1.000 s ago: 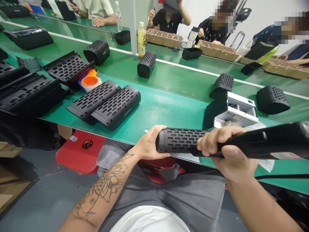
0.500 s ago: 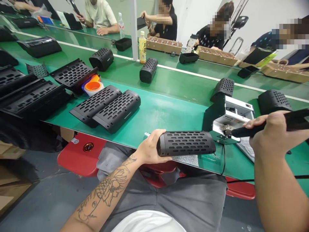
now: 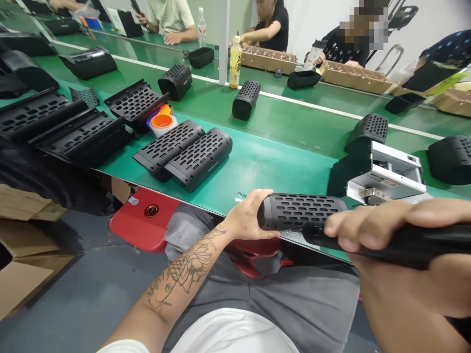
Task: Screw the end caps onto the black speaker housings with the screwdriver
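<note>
My left hand (image 3: pixel 247 215) grips the left end of a black perforated speaker housing (image 3: pixel 290 210), thumb below and fingers over the top, at the table's front edge. The slotted face is turned up. My right hand (image 3: pixel 390 235) is wrapped around a black electric screwdriver (image 3: pixel 319 236), which points left. Its front end overlaps the lower right part of the housing in view; whether they touch I cannot tell. Behind the right hand stands a black-and-white screw feeder (image 3: pixel 393 171), partly hidden by the fingers.
Two similar housings (image 3: pixel 200 157) lie left of my left hand. An orange-and-white tape roll (image 3: pixel 162 121) and several open shells (image 3: pixel 81 132) are farther left. More housings (image 3: pixel 247 99) and a yellow bottle (image 3: pixel 235 63) stand across the green table (image 3: pixel 279 162). Co-workers sit opposite.
My right hand has brought the screwdriver left and toward me, from the screw feeder to the housing. My left hand keeps its grip. The whole view has shifted slightly.
</note>
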Motion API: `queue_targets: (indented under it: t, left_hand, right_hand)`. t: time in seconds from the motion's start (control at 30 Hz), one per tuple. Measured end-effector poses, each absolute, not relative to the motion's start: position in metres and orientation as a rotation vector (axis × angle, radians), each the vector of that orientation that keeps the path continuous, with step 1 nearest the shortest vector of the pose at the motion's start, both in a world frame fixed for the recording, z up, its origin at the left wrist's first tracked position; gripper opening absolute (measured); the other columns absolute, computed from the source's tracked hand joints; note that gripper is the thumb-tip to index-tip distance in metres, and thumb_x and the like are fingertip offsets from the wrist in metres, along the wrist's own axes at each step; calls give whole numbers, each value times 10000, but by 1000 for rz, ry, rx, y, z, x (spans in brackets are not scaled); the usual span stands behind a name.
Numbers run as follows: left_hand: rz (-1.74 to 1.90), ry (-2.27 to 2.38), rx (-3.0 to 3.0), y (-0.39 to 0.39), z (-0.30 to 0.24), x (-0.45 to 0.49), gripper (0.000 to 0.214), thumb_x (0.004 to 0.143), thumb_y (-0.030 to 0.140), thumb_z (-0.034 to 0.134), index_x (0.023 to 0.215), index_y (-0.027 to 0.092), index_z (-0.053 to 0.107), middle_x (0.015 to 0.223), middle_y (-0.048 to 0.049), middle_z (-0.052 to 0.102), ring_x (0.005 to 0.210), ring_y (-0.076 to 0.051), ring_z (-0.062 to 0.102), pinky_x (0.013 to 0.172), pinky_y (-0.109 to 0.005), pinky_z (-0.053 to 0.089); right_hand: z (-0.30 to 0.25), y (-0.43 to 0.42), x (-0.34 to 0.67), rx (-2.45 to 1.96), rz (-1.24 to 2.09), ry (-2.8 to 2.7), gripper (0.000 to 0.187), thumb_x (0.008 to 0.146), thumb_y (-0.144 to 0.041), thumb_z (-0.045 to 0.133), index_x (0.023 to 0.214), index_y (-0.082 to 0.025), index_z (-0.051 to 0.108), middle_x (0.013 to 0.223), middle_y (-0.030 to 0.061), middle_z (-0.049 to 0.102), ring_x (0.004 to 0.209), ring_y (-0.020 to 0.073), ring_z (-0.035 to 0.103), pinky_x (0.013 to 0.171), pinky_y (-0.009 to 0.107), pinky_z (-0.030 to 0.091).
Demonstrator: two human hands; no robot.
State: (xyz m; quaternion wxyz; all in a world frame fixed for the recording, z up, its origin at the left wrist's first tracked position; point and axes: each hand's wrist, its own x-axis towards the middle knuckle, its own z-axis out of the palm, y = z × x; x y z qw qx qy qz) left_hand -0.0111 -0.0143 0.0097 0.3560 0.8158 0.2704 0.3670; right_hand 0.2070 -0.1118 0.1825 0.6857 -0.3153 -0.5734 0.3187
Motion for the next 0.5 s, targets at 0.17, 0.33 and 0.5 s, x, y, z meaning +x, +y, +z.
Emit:
queue_targets:
  t: [0.17, 0.33, 0.5]
  left_hand:
    - [1015, 641, 2083, -15, 7, -8, 1166, 743, 626, 1006, 1671, 287, 387, 1579, -166, 600, 1475, -392, 663, 1234, -581, 608]
    - [1017, 646, 2099, -15, 8, -6, 1179, 731, 609, 1007, 1679, 289, 384, 1571, -168, 608, 1470, -407, 660, 1215, -600, 613]
    - [1001, 675, 2108, -15, 9, -5, 1165, 729, 599, 994, 1668, 279, 382, 1542, -166, 622, 1426, -402, 680, 1190, -593, 622]
  right_hand:
    - [177, -88, 155, -707, 734, -1302, 221, 901, -445, 942, 992, -263, 855, 665, -8, 731, 495, 214, 674, 514, 415, 646]
    - [170, -85, 159, -724, 844, -1330, 191, 918, -393, 931, 968, -253, 812, 667, -20, 720, 502, 184, 666, 551, 379, 648]
    - [170, -84, 157, -709, 964, -1360, 199, 917, -378, 934, 963, -246, 792, 666, -16, 713, 506, 168, 653, 545, 358, 628]
